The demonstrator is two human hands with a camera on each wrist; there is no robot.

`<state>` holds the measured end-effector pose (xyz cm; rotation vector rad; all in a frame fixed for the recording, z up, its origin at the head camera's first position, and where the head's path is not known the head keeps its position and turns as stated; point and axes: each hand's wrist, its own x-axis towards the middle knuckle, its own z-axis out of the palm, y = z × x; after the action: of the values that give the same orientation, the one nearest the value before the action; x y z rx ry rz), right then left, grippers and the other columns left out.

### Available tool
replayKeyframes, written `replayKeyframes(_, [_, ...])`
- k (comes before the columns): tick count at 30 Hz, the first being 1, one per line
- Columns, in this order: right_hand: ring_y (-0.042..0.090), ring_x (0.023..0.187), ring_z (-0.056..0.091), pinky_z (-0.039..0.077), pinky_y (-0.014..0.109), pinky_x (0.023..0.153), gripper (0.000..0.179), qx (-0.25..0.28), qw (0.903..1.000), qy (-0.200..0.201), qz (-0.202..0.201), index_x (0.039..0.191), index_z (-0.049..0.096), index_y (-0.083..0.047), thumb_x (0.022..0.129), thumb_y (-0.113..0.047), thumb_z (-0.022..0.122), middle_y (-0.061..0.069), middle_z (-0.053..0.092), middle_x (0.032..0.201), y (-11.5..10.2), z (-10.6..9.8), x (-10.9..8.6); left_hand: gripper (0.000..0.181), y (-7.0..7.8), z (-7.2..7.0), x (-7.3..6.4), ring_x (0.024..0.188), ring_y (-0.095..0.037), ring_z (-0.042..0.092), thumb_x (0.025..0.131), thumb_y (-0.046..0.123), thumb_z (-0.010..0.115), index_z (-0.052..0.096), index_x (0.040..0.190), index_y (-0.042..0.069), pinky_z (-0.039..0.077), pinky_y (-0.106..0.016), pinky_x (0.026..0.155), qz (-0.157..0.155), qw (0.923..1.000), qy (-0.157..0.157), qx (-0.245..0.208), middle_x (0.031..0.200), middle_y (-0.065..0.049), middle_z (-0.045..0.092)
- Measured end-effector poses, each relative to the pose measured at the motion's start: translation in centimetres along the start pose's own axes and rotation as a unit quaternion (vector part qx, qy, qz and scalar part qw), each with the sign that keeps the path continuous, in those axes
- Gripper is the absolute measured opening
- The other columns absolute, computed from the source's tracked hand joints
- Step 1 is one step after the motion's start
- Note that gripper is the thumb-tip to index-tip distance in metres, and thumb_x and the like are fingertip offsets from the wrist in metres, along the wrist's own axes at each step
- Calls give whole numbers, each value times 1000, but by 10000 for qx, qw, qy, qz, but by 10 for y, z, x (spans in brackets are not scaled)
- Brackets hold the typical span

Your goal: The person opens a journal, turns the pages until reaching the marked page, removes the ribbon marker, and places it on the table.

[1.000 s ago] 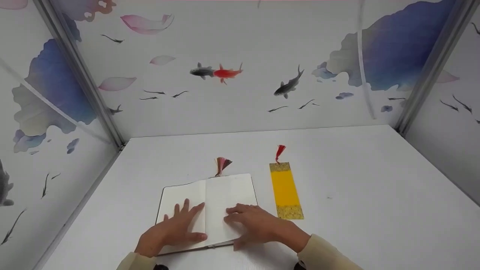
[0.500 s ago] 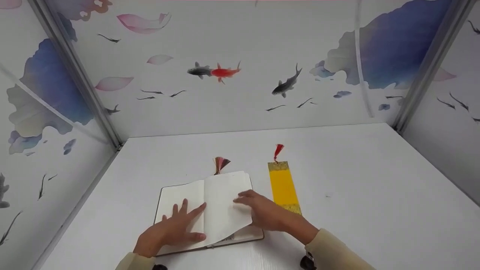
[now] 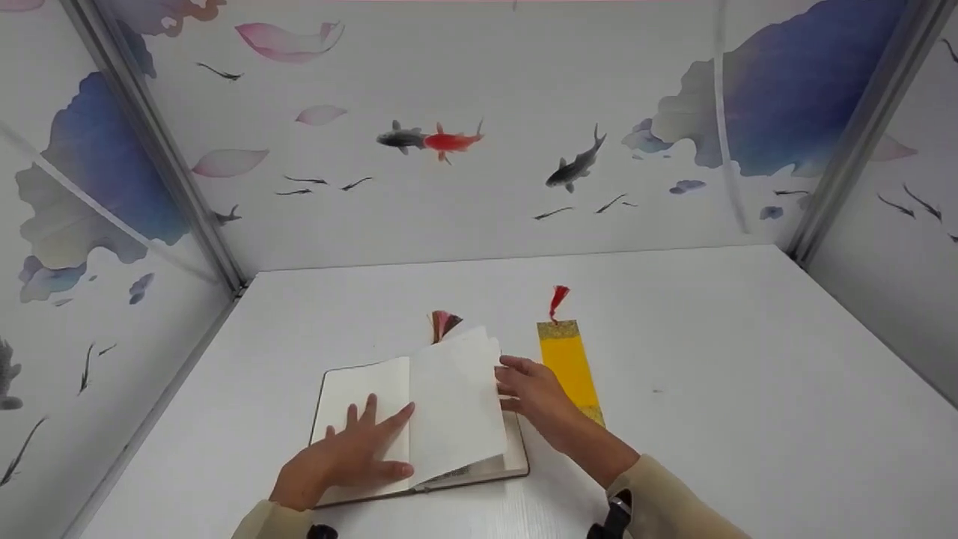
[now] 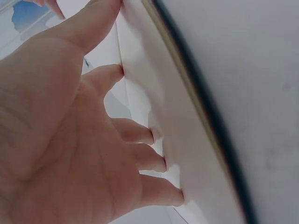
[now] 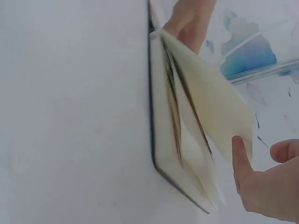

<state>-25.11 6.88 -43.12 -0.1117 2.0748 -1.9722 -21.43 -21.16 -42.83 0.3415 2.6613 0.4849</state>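
An open notebook (image 3: pixel 337 389) with blank pages lies on the white table. My left hand (image 3: pixel 348 457) presses its left page with spread, fairly straight fingers, whose tips (image 4: pixel 175 198) touch the paper in the left wrist view. Several right-side pages (image 3: pixel 456 404) stand lifted at a slant. At their outer edge is my right hand (image 3: pixel 540 393); in the right wrist view its thumb (image 5: pixel 240 151) touches the lifted page (image 5: pixel 219 100), while another finger stands apart from it. Dark-edged inserts (image 5: pixel 191 105) show between the pages. A multicoloured tassel (image 3: pixel 444 323) sticks out past the notebook's far edge.
Right of the notebook lies a yellow bookmark (image 3: pixel 565 363) with patterned gold ends and a red tassel (image 3: pixel 558 299); my right forearm covers its near end. White walls (image 3: pixel 479 217) printed with fish and petals enclose the table's back and sides.
The right hand has moved from resting on the right page to its outer edge, and the right-side pages have risen, baring the part beneath. The left hand has stayed in place.
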Motion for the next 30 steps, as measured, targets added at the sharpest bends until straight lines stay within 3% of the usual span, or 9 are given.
replayKeyframes(4, [28,122,61,51,41,106,50,287,9986,72,429,147,45,-3,103,-23,57,21,51,147,-1,3,0,102,-1,1,-1,147,-64,0,79,77,60,23,160,28,7,-85,106,-66,10000,17,-61,164,-35,2])
replayKeyframes(8, [24,109,63,56,35,99,48,369,9983,102,441,146,48,-4,100,-15,60,21,55,141,0,5,0,100,-1,2,-3,148,-63,-1,81,77,59,22,160,28,6,-85,106,-30,9999,41,-126,164,-35,1])
replayKeyframes(14, [23,108,64,56,30,97,51,834,9951,-109,514,147,44,-2,101,-17,59,19,60,135,-2,9,2,96,-2,-2,-6,147,-63,0,82,72,63,27,159,28,7,-85,107,74,9995,109,-270,163,-36,1])
replayKeyframes(18, [21,108,65,56,28,97,52,957,9941,-308,409,148,45,-3,101,-20,60,16,61,133,-7,15,4,92,-5,-6,-11,147,-63,0,83,66,66,31,158,27,8,-84,108,152,9992,99,-359,163,-36,3])
replayKeyframes(25, [19,105,66,57,29,93,47,867,9941,-652,35,143,50,-2,102,-23,58,14,63,131,-16,25,7,74,-21,-5,-21,152,-54,1,94,54,61,38,156,21,0,-83,109,395,9955,137,-856,166,-27,8])
replayKeyframes(30, [18,109,65,58,30,90,49,649,9933,-938,-193,144,52,-6,103,-33,56,13,61,135,-20,33,7,65,-32,-8,-27,152,-53,9,98,46,60,44,152,13,7,-79,113,377,9940,334,-968,164,-29,17])
